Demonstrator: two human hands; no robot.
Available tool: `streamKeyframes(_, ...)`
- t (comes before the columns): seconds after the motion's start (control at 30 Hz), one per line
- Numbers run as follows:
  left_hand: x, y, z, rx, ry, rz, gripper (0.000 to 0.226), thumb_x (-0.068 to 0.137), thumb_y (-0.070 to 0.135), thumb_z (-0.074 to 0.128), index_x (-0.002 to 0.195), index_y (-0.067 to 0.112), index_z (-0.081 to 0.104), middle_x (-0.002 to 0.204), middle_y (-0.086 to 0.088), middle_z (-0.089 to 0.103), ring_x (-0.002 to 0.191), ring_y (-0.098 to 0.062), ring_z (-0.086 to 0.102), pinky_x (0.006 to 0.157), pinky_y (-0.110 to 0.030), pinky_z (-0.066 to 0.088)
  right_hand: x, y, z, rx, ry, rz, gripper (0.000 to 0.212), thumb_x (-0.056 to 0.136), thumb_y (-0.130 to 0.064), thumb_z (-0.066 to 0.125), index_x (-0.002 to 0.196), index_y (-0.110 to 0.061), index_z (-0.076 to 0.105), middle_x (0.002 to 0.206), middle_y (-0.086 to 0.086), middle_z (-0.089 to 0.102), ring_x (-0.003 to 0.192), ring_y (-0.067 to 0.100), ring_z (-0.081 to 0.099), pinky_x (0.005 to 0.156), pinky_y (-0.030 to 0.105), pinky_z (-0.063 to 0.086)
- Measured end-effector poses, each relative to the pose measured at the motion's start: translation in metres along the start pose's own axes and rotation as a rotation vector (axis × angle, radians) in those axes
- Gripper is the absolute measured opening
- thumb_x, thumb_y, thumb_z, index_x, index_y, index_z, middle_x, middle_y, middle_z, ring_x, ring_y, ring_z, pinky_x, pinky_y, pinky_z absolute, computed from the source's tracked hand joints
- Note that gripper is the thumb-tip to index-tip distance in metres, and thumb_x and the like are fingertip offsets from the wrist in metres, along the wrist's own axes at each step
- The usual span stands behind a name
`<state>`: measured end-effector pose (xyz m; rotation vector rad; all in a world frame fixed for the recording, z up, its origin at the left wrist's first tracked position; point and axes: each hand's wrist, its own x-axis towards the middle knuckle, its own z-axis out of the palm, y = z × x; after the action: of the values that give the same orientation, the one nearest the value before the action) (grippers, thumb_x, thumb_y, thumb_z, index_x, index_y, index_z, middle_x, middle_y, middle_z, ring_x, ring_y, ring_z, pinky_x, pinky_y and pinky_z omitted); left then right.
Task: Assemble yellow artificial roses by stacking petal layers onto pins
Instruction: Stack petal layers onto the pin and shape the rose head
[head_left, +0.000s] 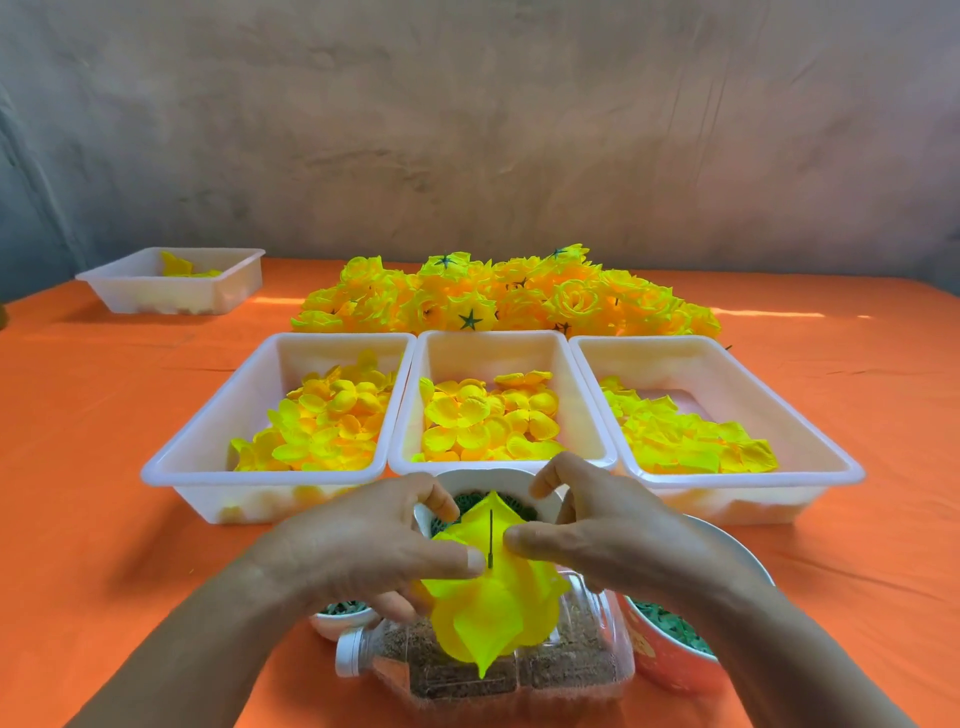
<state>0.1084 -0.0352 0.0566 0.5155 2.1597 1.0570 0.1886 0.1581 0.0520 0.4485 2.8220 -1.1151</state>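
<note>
Big rose pile done at 12 o'clock. Now left hand and right hand pinch petals on a pin; 3 trays to go, I reckon.

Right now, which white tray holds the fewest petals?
The lone tray at the far left back; the row of three holds far more.

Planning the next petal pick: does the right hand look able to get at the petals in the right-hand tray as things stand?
Probably yes, once freed: the right hand pinches the petal layer on the pin, but the right-hand tray lies open-topped just beyond it, its petals uncovered.
</note>
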Motion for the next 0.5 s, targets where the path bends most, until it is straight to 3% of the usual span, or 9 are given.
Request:
streamKeyframes(0.07,-0.001,0.003,-0.012,0.066,0.038,0.02,0.058,0.061,0.056,0.081,0.108,0.03,0.059,0.091,-0.006,0.065,0.07,-0.012,0.071,0.062,-0.027,0.056,-0.001,0.002,-0.009,-0.053,0.034,-0.026,0.042,0.074,-0.061,0.068,0.103,-0.035,0.052,0.079,-0.008,0.061,0.057,0.004,0.055,0.054,0.023,0.04)
streamKeyframes(0.17,0.006,0.006,-0.023,0.044,0.15,0.085,0.06,0.051,0.061,0.076,0.1,0.028,0.066,0.094,-0.003,0.069,0.077,-0.012,0.071,0.064,-0.026,0.055,0.0,0.008,-0.024,-0.009,0.062,-0.034,0.028,0.081,-0.057,0.063,0.094,-0.032,0.059,0.074,-0.007,0.063,0.051,0.007,0.055,0.05,0.021,0.039)
streamKeyframes(0.27,0.027,0.005,-0.026,-0.037,0.254,0.158,0.041,0.063,0.051,0.085,0.091,0.025,0.071,0.089,-0.001,0.071,0.081,-0.015,0.07,0.068,-0.028,0.056,0.004,0.014,-0.032,0.031,0.064,-0.043,0.019,0.087,-0.046,0.064,0.087,-0.027,0.063,0.072,-0.003,0.065,0.048,0.009,0.055,0.052,0.025,0.042)
streamKeyframes(0.37,0.055,0.001,-0.019,-0.074,0.334,0.233,0.015,0.079,0.03,0.079,0.087,0.02,0.072,0.084,0.0,0.071,0.083,-0.018,0.067,0.071,-0.034,0.057,0.012,0.02,-0.034,0.048,0.074,-0.022,0.017,0.087,-0.043,0.065,0.084,-0.026,0.064,0.074,-0.001,0.067,0.05,0.011,0.057,0.056,0.029,0.044)
streamKeyframes(0.5,0.094,0.001,-0.012,-0.036,0.459,0.279,0.004,0.082,0.02,0.076,0.083,0.019,0.072,0.08,0.001,0.071,0.083,-0.019,0.068,0.078,-0.044,0.059,0.025,0.037,-0.045,0.042,0.126,0.008,0.014,0.086,-0.039,0.064,0.081,-0.026,0.064,0.076,0.001,0.071,0.05,0.008,0.057,0.051,0.023,0.041)
